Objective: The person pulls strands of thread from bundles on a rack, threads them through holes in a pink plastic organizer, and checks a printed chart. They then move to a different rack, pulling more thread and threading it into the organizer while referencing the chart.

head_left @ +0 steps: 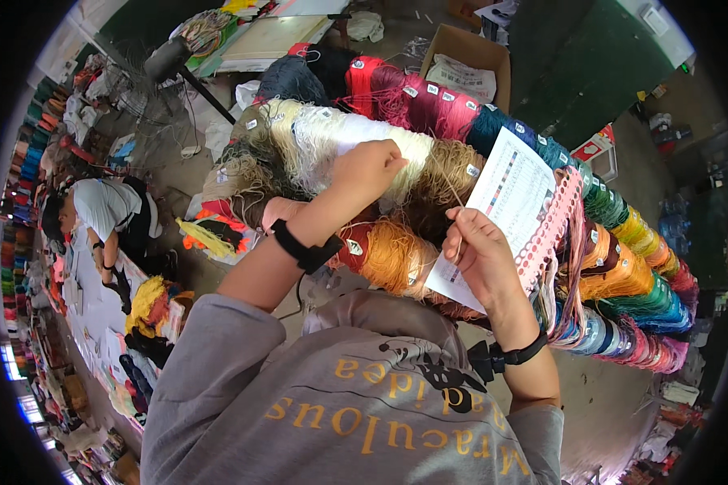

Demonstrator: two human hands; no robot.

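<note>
My left hand (370,171) is closed, fingers curled, above the white and cream thread skeins (340,133). What it pinches is too fine to make out. My right hand (481,250) is closed on a thin tan thread (455,190), which slants up and left from its fingertips past the tan skeins (453,162). Beside and partly behind the right hand lies a white printed chart sheet (514,182), tilted over the rows of thread. Along its right edge is a pink card with holes (560,218), from which several coloured threads (570,271) hang.
Rows of skeins continue right, including orange (611,283) and teal ones (554,149). Orange skeins (392,259) lie close to my body. A cardboard box (469,61) stands behind the rows. At left another person (109,210) bends over a white table (85,299).
</note>
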